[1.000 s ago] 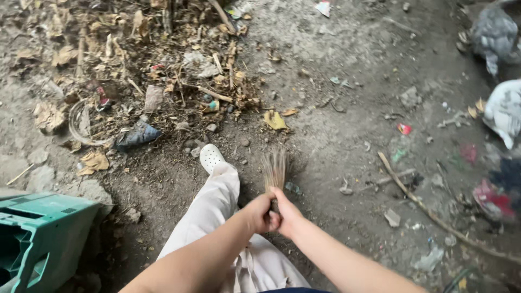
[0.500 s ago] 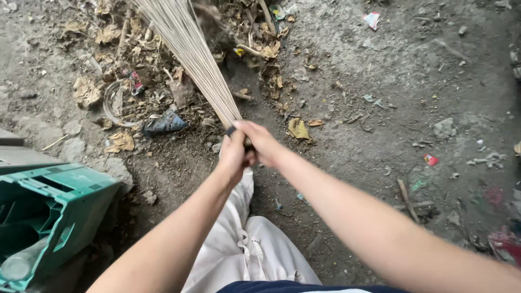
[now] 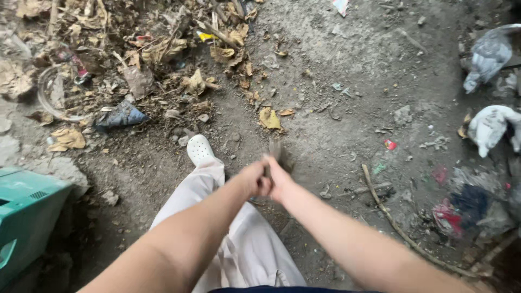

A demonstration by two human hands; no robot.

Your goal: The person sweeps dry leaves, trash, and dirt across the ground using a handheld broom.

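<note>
Bristles of a stick broom, blurred and foreshortened, point down at the dirt ground just ahead of both hands; the bundle looks light, thin and springy, best gripped at its bound end. The left hand and right hand are clenched together around that end, beside a white shoe, with the litter pile beyond.

The ground was bare packed dirt, grey-brown and gritty, in flat daylight without hard shadows. A heap of dry leaves and sticks with scraps of wrappers lay at the upper left. A green plastic crate stood at the left edge. Crumpled plastic bags and coloured litter sat along the right, near a long thin stick.
</note>
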